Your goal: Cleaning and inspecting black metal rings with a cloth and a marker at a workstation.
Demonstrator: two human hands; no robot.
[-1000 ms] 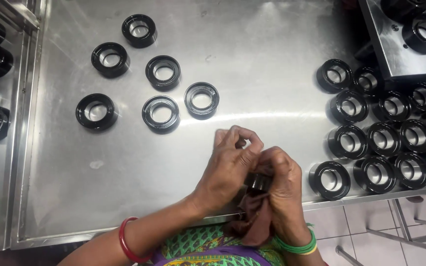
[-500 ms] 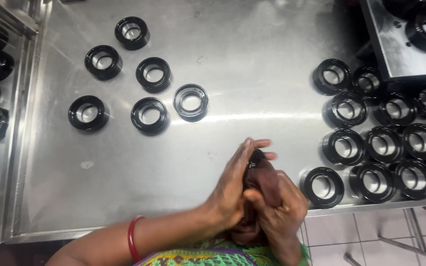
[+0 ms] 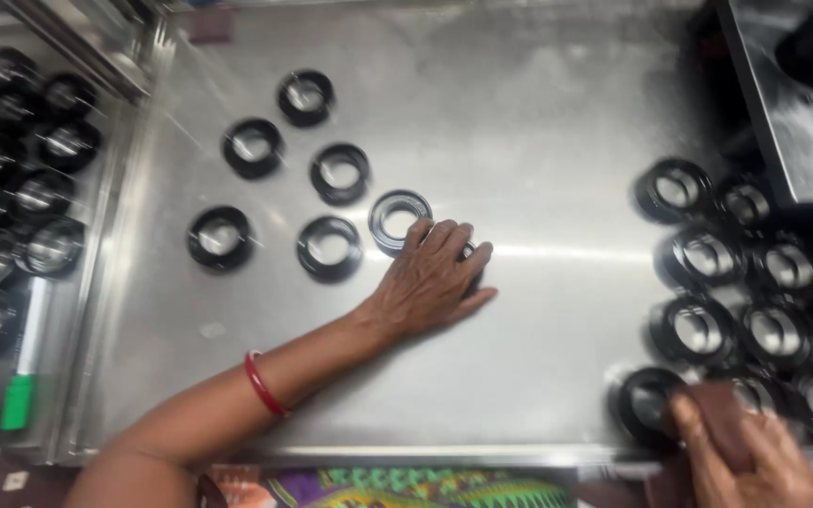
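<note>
My left hand [image 3: 430, 282] reaches out over the steel table [image 3: 538, 132], its fingers curled over a black ring [image 3: 471, 262] that is mostly hidden beneath them. This ring lies just right of another black ring [image 3: 399, 218], the nearest of several loose rings on the left-centre of the table. At the bottom right corner, my right hand [image 3: 764, 466] holds a dark brown cloth [image 3: 722, 419]. It rests against a black ring [image 3: 645, 400] at the front of a packed group.
Several black rings [image 3: 773, 329] stand in rows along the right side. A raised metal tray [image 3: 788, 141] holds more at the top right. A side tray [image 3: 21, 198] on the left is filled with rings, with a green-capped marker [image 3: 21, 395] lying in it.
My hands were together at the table's front edge working on one ring with the cloth. They have since parted: the left carried the ring out to the loose group, the right moved to the right-hand rows.
</note>
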